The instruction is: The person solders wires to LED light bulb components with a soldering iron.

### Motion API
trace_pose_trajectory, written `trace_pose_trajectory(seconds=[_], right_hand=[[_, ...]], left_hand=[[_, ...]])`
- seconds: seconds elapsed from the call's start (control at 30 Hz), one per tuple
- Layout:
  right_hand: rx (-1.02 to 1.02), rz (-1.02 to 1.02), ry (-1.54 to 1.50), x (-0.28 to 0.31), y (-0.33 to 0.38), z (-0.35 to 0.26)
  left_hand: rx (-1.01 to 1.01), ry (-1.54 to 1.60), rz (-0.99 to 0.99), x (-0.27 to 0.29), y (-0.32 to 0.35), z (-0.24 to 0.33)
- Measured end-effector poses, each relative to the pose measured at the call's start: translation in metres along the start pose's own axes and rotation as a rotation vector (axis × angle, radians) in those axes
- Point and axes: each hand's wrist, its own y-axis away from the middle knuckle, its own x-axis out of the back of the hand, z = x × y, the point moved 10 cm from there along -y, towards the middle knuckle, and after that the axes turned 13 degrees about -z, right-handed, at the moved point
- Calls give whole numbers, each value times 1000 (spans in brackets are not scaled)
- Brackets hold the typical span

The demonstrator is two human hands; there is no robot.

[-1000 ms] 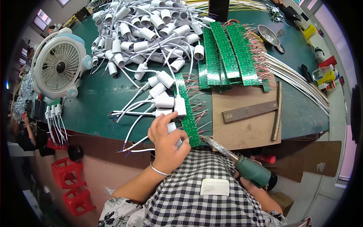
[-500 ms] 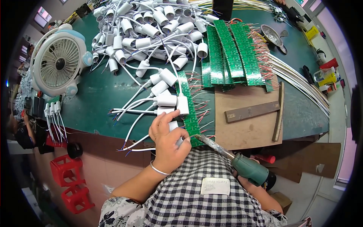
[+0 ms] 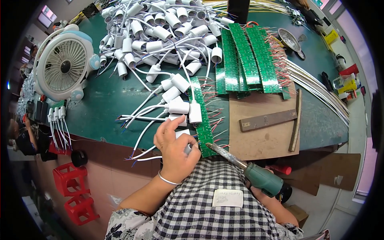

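Observation:
My left hand, with a bangle at its wrist, is closed in a pinch around a white lamp socket, mostly hidden by the fingers. The socket sits against the left edge of a narrow green circuit board strip at the table's near edge. My right hand, largely behind the handle, grips a soldering iron with a green grip. Its metal tip meets the strip's near end, close to my left fingertips. More white sockets with cords lie left of the strip; one rests on it.
A big heap of white corded sockets covers the far middle. Stacked green circuit boards with red and white wires lie right of it. A brown board carries a metal bar and a wooden stick. A fan stands left.
The whole view has shifted slightly. My left hand has edged a little left, away from the strip. The soldering iron's tip stays at the strip's near end.

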Motion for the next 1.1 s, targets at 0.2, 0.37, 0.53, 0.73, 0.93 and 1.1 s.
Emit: trace_pose_trajectory(seconds=[0.2, 0.37, 0.53, 0.73, 0.93, 1.1], right_hand=[[-204, -46, -660, -16, -6, 23], [-80, -85, -398, -12, -11, 12], [-134, -120, -416, -16, -6, 20], [-214, -128, -316, -22, 5, 38], [-176, -122, -315, -18, -4, 27], [-197, -88, -280, -18, -6, 25]], left_hand=[[-5, -148, -23, 5, -5, 3], [-62, -194, -31, 5, -6, 9], [-66, -208, -48, 2, -6, 8], [-64, -159, -65, 3, -6, 7], [-75, -170, -85, 0, -8, 9], [-70, -184, -97, 0, -8, 8]])
